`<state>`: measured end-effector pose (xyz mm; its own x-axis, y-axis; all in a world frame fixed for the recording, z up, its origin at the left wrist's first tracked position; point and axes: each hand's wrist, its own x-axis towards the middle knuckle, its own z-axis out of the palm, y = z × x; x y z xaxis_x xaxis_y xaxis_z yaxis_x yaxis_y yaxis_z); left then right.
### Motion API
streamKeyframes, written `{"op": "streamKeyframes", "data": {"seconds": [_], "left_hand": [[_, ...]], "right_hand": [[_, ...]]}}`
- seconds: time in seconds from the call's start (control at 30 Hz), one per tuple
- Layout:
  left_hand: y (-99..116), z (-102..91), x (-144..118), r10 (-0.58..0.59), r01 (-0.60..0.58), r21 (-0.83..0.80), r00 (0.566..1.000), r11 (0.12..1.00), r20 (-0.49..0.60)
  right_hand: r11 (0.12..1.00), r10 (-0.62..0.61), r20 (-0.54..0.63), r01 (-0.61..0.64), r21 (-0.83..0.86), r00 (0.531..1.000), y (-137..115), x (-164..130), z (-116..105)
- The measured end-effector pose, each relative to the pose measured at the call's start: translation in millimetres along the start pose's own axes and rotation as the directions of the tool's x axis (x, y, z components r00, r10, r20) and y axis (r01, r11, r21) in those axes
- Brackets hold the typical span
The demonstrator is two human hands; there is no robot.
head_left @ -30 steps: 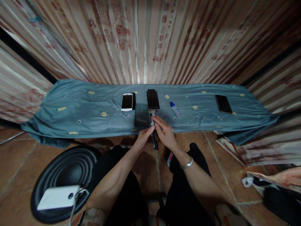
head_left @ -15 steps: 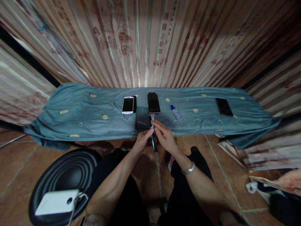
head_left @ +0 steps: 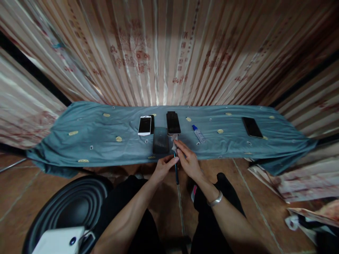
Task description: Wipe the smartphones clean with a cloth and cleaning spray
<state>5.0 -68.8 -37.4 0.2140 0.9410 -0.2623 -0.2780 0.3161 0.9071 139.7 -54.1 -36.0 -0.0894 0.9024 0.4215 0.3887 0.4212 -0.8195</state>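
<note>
Between my hands, over the table's front edge, is a phone [head_left: 177, 173] turned almost edge-on, with a dark body and a glossy blue side. My left hand [head_left: 163, 168] pinches it between thumb and fingers. A crumpled whitish tissue [head_left: 174, 138] is in my right hand [head_left: 189, 163], its fingers closed, at the phone's far end. Just beyond lie a dark phone [head_left: 173, 123] and, to its left, a dark translucent phone case or phone [head_left: 160, 140]; I cannot tell which. Right of these rests a small clear bottle [head_left: 200, 136] with a blue cap.
A blue-green cloth [head_left: 111, 151] covers the long narrow table. On it lie a white phone [head_left: 144, 125] partly over a dark item, and a black phone [head_left: 252, 127] at the right. Curtains [head_left: 164, 53] hang behind. A white device [head_left: 58, 241] sits on a black round stool [head_left: 76, 204].
The view has tilted up slightly, so the table appears lower. My left hand has slid nearer me along the phone, away from my right fingers. The tissue shows more.
</note>
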Motion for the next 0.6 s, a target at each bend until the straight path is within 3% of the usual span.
{"op": "streamKeyframes", "data": {"seconds": [0.37, 0.6], "left_hand": [[0.6, -9.3, -1.0, 0.023, -0.022, 0.039, 1.000, 0.999, -0.019], [0.8, -5.4, 0.3, -0.009, 0.009, -0.010, 1.000, 1.000, -0.012]], "right_hand": [[0.992, 0.112, -0.007, -0.111, 0.057, 0.994, 14.8, 3.7, 6.0], [0.991, 0.090, -0.049, -0.085, 0.108, 0.995, 3.7, 3.7, 4.8]]}}
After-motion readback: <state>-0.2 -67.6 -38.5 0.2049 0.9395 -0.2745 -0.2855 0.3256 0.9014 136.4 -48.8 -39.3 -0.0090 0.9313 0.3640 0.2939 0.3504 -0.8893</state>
